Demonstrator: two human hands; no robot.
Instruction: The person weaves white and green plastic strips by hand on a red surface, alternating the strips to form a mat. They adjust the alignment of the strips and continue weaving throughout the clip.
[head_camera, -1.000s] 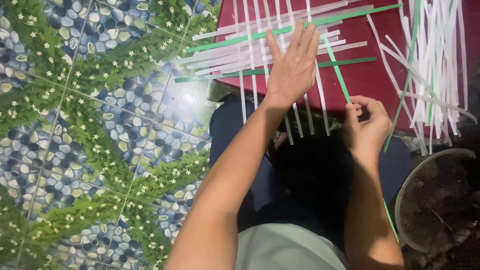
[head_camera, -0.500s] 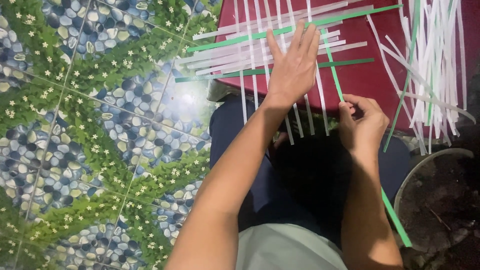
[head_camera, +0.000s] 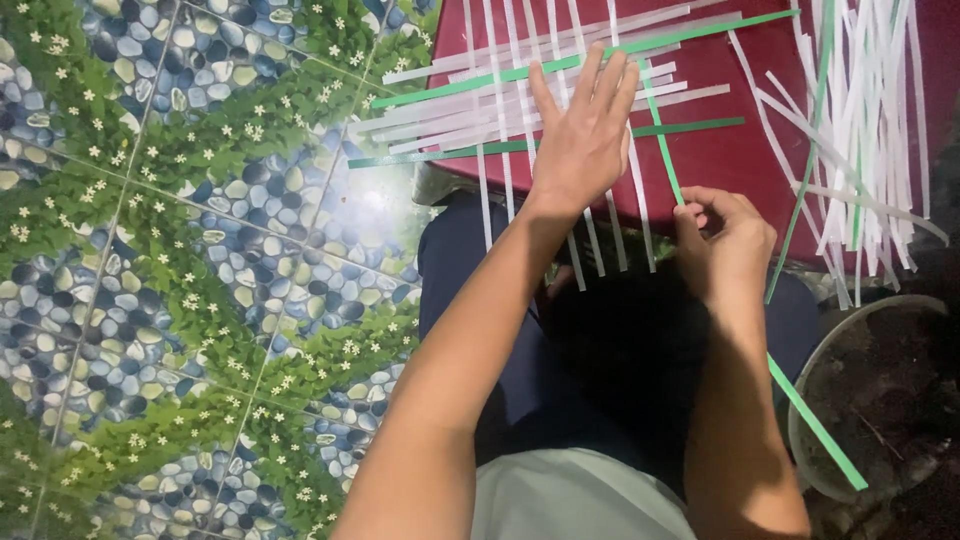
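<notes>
Floor (head_camera: 150, 250): tiled in a pebble, green leaf and white flower pattern, filling everything left of the hands. Glare patch on it just left of the table's near corner.

Table (head_camera: 740, 160): dark red top, up and ahead of both hands, carrying the strip work.

Pot (head_camera: 880, 400): round, pale-rimmed, dark soil inside, low and right of the right hand, on the ground.

Loose strips (head_camera: 870, 120): heap of white strips with a few green ones, lying on the table to the right of the right hand, ends hanging over the near edge.

Woven mat (head_camera: 520, 100): white strips crossing one another, with green strips running crosswise through them, flat on the table directly under the left hand. The white ends overhang the table edge toward the person.

Left hand (head_camera: 580, 140): fingers spread, palm pressed flat on the mat; not gripping anything.

Right hand (head_camera: 725, 235): just right of and nearer than the left hand, at the table's near edge. Its grip is pressed together, thumb and fingertips pinching one long green strip (head_camera: 810, 420).

That green strip runs from the mat beside the left hand, down through the pinch, then on past the right wrist toward the pot's rim.
</notes>
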